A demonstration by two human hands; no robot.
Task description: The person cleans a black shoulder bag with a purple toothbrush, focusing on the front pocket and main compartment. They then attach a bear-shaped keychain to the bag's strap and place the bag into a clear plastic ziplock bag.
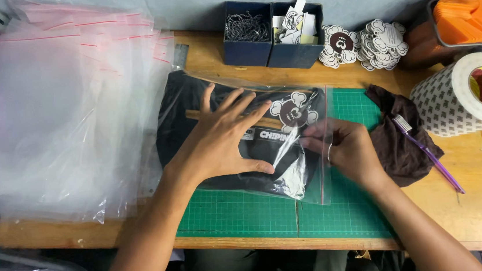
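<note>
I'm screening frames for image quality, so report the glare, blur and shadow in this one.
Head view: soft, even light, with only faint shadows under the left hand and right hand; white glare streaks on the clear zip bag and the stack of empty bags partly veil what lies beneath; focus is sharp mid-frame, and the tape roll shows slight stretching toward the edge.

We press our left hand [224,140] flat on a black folded garment inside a clear plastic zip bag [253,146], while our right hand [344,150] pinches the bag's open edge above the green cutting mat [247,210] on the wooden surface [473,202].
</note>
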